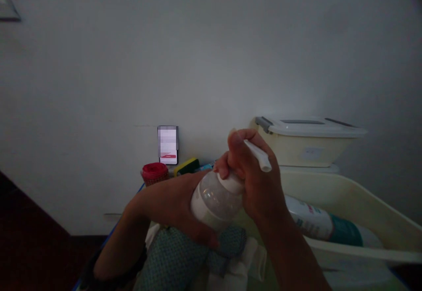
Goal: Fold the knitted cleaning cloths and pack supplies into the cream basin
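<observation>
A clear pump bottle (221, 194) with a white pump top is tilted between my two hands. My left hand (187, 212) wraps around the bottle's body, thumb on the near side. My right hand (257, 176) is closed around the white pump head, and its spout (260, 155) sticks out past the fingers to the right. Below the bottle lies a blue-green woven cloth (178, 256), with white cloth (237, 269) beside it. Part of the bottle's lower end is hidden behind my left hand.
A phone (168, 145) leans upright against the wall, behind a red roll (154, 173) and a yellow-green sponge (187, 166). On the right, a cream bin (352, 185) holds a white and teal bottle (329, 225). Behind it stands a lidded box (296, 148).
</observation>
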Demonstrator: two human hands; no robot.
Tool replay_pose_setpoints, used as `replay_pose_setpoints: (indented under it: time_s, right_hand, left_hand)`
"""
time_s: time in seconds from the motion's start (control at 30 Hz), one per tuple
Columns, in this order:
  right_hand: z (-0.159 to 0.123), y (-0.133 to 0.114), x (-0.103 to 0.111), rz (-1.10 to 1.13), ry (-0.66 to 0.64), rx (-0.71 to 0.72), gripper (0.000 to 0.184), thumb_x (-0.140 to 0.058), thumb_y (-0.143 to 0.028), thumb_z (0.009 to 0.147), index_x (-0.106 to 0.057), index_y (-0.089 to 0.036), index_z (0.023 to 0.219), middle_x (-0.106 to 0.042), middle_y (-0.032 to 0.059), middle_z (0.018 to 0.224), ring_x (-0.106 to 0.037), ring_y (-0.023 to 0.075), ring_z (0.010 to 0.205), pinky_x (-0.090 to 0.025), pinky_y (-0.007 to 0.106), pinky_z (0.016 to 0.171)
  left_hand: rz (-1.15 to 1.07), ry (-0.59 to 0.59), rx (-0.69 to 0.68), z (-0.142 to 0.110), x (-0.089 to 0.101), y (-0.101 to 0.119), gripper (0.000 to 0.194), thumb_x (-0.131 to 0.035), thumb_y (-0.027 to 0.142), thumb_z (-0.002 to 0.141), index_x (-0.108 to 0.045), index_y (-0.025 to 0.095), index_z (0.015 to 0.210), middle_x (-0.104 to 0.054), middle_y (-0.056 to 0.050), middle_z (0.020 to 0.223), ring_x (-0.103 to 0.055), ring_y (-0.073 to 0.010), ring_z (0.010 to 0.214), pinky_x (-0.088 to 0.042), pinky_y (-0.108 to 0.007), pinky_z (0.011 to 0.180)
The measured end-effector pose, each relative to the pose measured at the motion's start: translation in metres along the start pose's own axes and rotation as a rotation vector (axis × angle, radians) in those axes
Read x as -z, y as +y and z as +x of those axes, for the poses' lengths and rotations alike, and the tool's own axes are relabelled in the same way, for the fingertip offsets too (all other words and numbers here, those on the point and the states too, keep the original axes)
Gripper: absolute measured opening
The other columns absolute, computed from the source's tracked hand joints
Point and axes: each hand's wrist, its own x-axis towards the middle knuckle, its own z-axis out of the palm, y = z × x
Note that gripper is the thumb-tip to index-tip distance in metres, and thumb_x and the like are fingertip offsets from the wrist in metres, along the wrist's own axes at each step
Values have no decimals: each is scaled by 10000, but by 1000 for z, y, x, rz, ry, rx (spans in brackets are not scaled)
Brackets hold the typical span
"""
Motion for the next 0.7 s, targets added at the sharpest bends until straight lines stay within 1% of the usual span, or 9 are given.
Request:
replay_pose_setpoints:
  time_s: [0.1,0.2,0.37,0.47,0.6,0.7]
  right_hand:
    - [1,0,1,69,-61,-23,219,-646,-316,774,-457,-216,727,-415,-135,402,-449,44,367,-384,173,415]
    - [2,1,1,121,-104,-45,215,-641,-263,780,-441,-216,716,-418,-142,397,-451,42,361,-422,190,454]
    - [2,3,4,172,-141,-65,217,-626,-212,782,-423,-220,708,-394,-148,397,-453,48,361,-448,201,459]
    - [2,4,6,196,-156,-59,214,-621,-191,784,-420,-220,715,-367,-152,396,-444,46,355,-456,203,455]
    - [1,3,7,210,-199,-66,198,-608,-185,794,-426,-220,724,-411,-149,403,-441,43,353,-455,204,450]
    - [0,1,7,206,-216,-66,196,-606,-174,793,-429,-224,725,-438,-147,394,-447,46,349,-433,194,436]
  left_hand:
    - [31,2,26,-1,-1,3,591,-781,340,560,-514,189,1066,-649,-37,978,-615,-208,851,-496,-303,728]
    - [-3,-13,20,0,-2,1,522,-771,346,561,-546,186,1004,-649,-27,902,-618,-193,765,-499,-282,647]
    - [-14,-50,14,4,-3,1,417,-750,319,577,-581,174,930,-623,-12,787,-601,-190,721,-501,-296,645]
    - [-12,-48,13,5,-3,2,431,-750,300,576,-576,177,950,-618,-8,776,-598,-185,711,-503,-288,636]
    - [4,-60,44,5,-3,-1,456,-773,360,532,-579,180,903,-633,-15,775,-607,-196,696,-503,-282,607]
    - [-81,-100,36,6,-5,-6,371,-756,337,551,-587,178,841,-637,-15,765,-606,-182,675,-501,-266,597]
